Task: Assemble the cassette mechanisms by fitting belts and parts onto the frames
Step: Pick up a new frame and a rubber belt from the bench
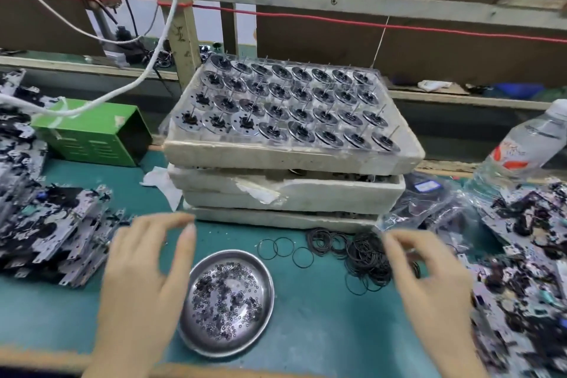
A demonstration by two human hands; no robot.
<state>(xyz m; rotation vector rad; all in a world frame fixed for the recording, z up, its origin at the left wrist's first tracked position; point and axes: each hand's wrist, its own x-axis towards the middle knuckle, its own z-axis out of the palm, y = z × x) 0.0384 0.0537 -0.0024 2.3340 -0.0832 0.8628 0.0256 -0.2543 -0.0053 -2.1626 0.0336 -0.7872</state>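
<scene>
Left hand (144, 270): bare, left of the steel dish (228, 255); slim fingers with short, rounded nails.
Left forearm (122, 347): bare down to the lower edge, left of the dish.
Right hand (429, 279): bare, right of the dish; smeared by blur, so its nails cannot be made out.
Right forearm (460, 356): bare to the lower edge, right of the dish.

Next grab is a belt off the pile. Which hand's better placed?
Right. The right hand hovers at the edge of the belt pile, fingertips over it. The left hand is on the far side of the metal dish, nearer the stacked frames.
</scene>
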